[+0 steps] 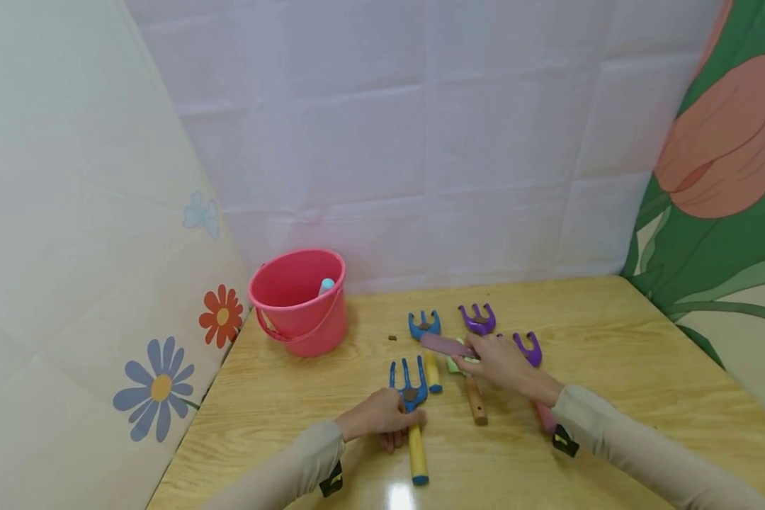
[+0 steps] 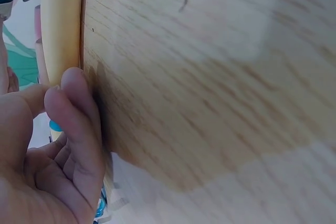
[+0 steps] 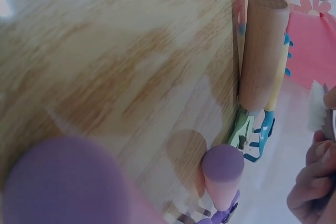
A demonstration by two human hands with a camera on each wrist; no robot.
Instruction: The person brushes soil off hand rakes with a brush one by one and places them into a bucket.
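My left hand point(image 1: 382, 418) pinches the yellow handle of a blue-pronged hand fork point(image 1: 414, 397) just below its head, low over the table. In the left wrist view, thumb and fingertips meet at the yellow handle point(image 2: 62, 30). My right hand point(image 1: 500, 361) grips a small brush point(image 1: 445, 345) with a mauve back; its white bristles point(image 3: 316, 106) show in the right wrist view. Beneath that hand lies a green-headed tool with a wooden handle point(image 1: 475, 402). Another blue fork point(image 1: 424, 326) with a yellow handle lies just left of it.
A pink bucket point(image 1: 302, 304) stands at the back left, with a light-blue-tipped item point(image 1: 326, 285) inside. Two purple forks, one farther back point(image 1: 479, 320) and one beside the right wrist point(image 1: 532, 350), lie on the wooden table point(image 1: 280, 425). A small brown bit point(image 1: 392, 338) lies near the bucket.
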